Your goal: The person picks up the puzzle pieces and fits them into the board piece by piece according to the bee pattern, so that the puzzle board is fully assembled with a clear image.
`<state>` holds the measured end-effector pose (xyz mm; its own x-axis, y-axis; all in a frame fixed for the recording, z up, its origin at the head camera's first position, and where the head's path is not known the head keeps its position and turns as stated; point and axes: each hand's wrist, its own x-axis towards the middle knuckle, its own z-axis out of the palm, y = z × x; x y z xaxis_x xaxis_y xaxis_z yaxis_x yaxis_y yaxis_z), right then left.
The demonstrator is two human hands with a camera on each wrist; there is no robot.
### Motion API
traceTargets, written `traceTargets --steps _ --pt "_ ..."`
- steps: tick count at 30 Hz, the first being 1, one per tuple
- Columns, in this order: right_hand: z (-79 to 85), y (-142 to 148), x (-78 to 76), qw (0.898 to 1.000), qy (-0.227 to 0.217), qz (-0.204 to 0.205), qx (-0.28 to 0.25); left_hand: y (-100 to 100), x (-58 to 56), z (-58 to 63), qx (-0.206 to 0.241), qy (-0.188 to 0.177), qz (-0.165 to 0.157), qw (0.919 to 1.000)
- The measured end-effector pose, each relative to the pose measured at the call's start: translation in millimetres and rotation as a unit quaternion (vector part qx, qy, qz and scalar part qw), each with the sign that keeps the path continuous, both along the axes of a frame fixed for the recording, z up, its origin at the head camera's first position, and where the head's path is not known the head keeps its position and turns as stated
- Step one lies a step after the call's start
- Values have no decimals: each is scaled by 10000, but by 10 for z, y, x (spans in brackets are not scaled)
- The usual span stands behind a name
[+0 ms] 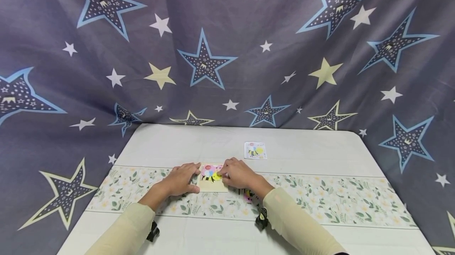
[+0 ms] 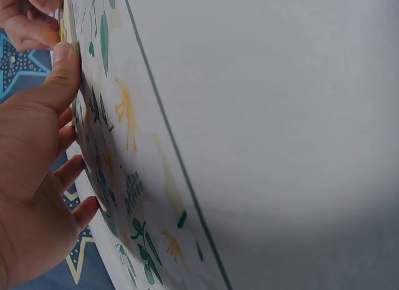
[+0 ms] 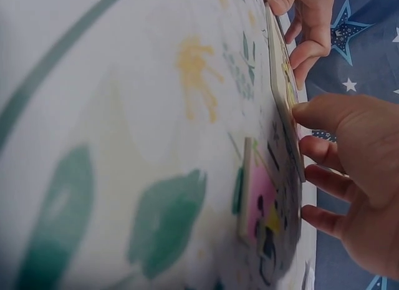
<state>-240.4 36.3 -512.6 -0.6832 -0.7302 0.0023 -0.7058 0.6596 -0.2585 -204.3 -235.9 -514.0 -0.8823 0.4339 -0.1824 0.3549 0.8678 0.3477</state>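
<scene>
A pale board (image 1: 209, 187) bears a bright bee picture on its upper part. My left hand (image 1: 183, 180) rests along the board's left edge, thumb near the lower corner and fingers spread by the upper one. At the picture's right side, my right hand (image 1: 239, 173) holds a yellow-and-pink puzzle piece (image 1: 216, 177) between its bent fingertips, low against the board. The fingers hide part of that piece. Next to my right wrist lies another piece (image 3: 260, 199), pink with yellow and black, flat on the cloth.
Beyond the board, a square card (image 1: 255, 150) with a similar bee picture lies on the white table (image 1: 185, 140). A flowered band (image 1: 320, 195) runs across the table. Behind it hangs a dark star-patterned cloth (image 1: 227, 49).
</scene>
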Motion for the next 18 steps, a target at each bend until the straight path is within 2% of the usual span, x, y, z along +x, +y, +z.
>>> traceTargets --steps 5,10,14,18 --pt "29 15 12 9998 29 138 116 2 0 8 -26 -28 40 10000" --pt "66 56 34 9995 -28 315 -20 0 5 11 -18 -33 33 10000" --pt "94 128 78 9995 -177 267 -69 2 11 11 -13 4 -1 10000" --pt "113 227 120 9996 -120 203 -137 6 9 9 15 48 4 10000"
